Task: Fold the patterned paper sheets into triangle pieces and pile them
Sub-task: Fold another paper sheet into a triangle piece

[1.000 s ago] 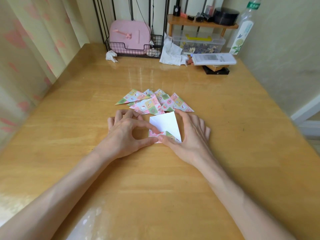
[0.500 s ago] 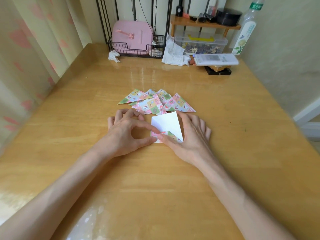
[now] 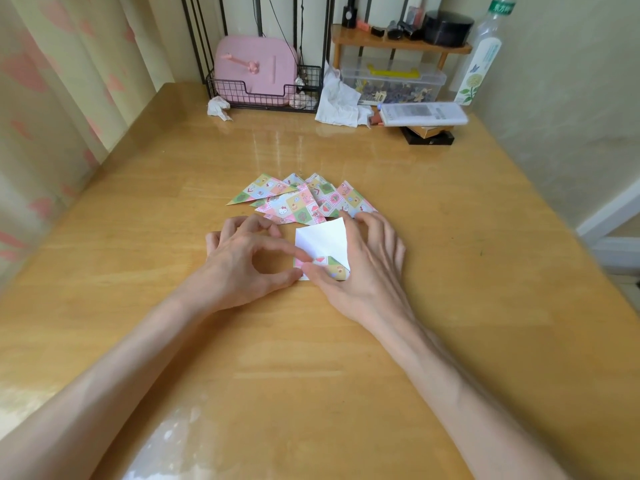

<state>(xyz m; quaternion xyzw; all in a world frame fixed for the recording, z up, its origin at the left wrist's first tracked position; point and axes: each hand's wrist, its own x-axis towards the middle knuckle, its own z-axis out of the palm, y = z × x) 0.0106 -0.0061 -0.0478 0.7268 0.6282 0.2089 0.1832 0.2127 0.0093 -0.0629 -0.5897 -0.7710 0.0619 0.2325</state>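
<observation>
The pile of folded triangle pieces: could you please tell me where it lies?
In the head view, the pile of folded triangle pieces lies mid-table, just beyond the white-side-up sheet that the left hand and right hand hold.

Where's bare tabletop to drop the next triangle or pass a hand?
Free: table right of the right hand out to the edge; left of the left hand toward the curtain; the band between the triangle pile and the back-edge clutter. Crowded: back edge, with wire basket, tissue, remote; centre, where hands hold the half-folded sheet.
</observation>
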